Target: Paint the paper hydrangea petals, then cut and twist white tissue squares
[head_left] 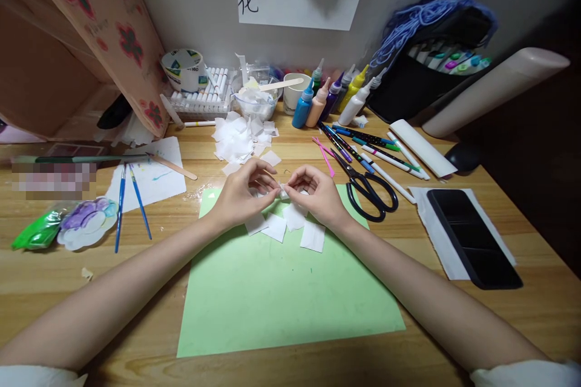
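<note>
My left hand (249, 192) and my right hand (314, 195) meet over the far part of a green sheet of paper (290, 302). Between the thumbs and fingertips of both hands is a small white piece of paper (284, 192), pinched from either side. Several white paper squares (312, 236) lie on the green sheet just below the hands, some partly covered by them. Beyond the hands, a heap of white paper pieces (238, 140) rests on the wooden table. Black-handled scissors (372, 188) lie to the right of my right hand.
Paint bottles (303, 106) and a plastic bowl (256, 100) stand along the wall. Pens (381, 145) are scattered at the right, near a phone (472, 236) on white paper. On the left are paintbrushes (121, 205), a paint palette (88, 224) and a green packet (39, 230).
</note>
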### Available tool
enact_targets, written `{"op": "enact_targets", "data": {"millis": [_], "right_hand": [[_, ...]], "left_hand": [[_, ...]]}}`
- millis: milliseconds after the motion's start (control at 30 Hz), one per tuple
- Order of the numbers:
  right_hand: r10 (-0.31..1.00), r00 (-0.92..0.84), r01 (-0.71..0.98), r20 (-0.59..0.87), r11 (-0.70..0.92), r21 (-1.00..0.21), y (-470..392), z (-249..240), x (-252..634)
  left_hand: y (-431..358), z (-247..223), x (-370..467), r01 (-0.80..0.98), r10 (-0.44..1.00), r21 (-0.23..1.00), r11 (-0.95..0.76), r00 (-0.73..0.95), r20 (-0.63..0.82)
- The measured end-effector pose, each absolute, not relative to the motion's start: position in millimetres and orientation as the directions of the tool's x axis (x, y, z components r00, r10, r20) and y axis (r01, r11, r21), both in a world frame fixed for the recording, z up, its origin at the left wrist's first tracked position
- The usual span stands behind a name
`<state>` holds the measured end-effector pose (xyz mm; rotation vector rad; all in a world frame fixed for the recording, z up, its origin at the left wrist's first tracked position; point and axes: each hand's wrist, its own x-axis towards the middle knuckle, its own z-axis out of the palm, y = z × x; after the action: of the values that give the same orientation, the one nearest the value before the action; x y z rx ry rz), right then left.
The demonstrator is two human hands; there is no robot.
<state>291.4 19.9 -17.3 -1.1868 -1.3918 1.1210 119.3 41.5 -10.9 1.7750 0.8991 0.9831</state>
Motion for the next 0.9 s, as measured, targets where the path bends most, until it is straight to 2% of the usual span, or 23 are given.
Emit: {"op": "enact_targets", "data": {"millis": [200, 367, 733, 900], "right_hand": [[0.992, -0.028, 0.099, 0.125, 0.127, -0.987, 18.9, -16.1, 292.3], [0.985, -0.065, 0.070, 0.158, 0.163, -0.984, 16.5, -15.7, 291.1], [0.987, -0.091, 0.035, 0.134, 0.138, -0.990, 15.4, -15.4, 290.4], [0.985, -0.086, 0.091, 0.151, 0.159, -0.983, 14.4, -15.1, 290.2]], "left_hand": [[41.3, -10.2, 119.4, 0.211, 0.894, 0.936, -0.281, 0.412, 0.175], [38.9, -8.4, 118.7, 0.289, 0.885, 0.918, -0.270, 0.451, 0.118], [36.5, -6.6, 119.0, 0.307, 0.897, 0.905, -0.294, 0.417, 0.150], [36.2, -7.5, 119.2, 0.277, 0.890, 0.915, -0.292, 0.430, 0.154]]}}
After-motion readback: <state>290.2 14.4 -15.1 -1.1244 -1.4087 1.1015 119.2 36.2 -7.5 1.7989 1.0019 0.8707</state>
